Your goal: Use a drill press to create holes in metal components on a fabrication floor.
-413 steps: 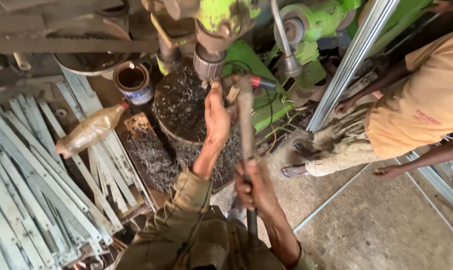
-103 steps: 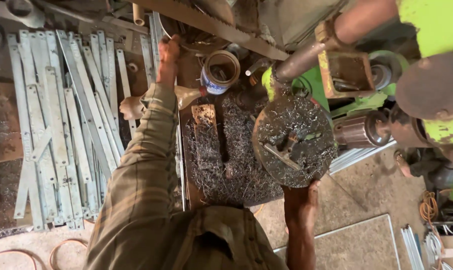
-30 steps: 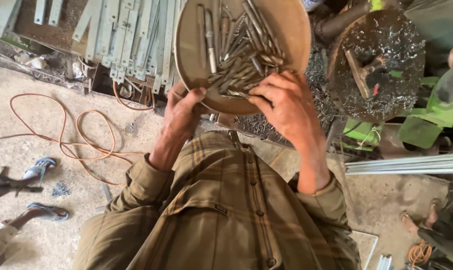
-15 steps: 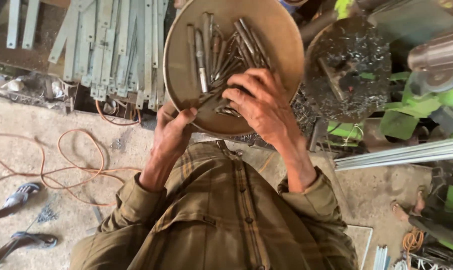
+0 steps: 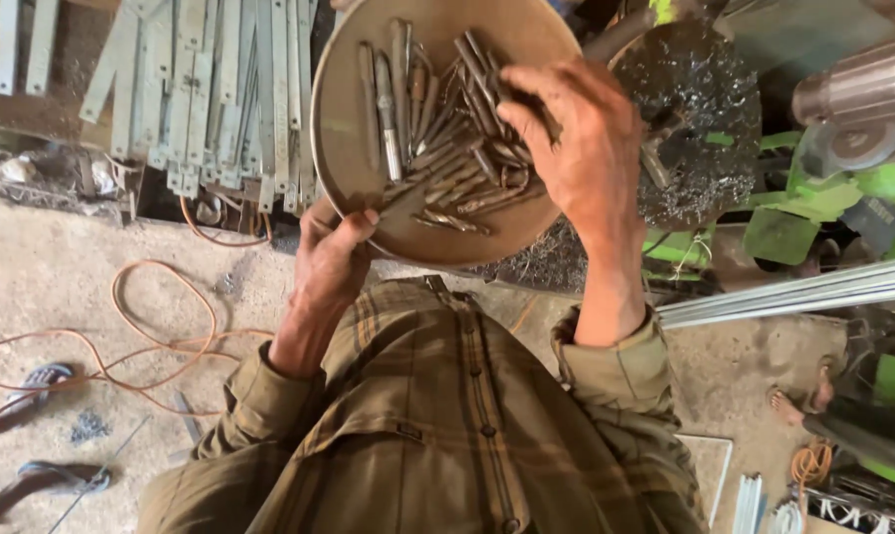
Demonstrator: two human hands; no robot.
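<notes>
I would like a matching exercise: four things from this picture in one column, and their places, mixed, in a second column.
1. left hand
2. right hand
3. orange cable
4. flat metal strips

a. lying in loops on the concrete floor
b. gripping the near rim of the round pan
c. piled left of the pan
d. over the drill bits in the pan

Pairs: 1-b, 2-d, 3-a, 4-c

This is a metalworking workshop. A green drill press stands over a round work table heaped with dark metal shavings. Left of that table lie stacked flat metal strips; below it runs a long steel bar. An orange cable trails over the dusty concrete floor.
</notes>
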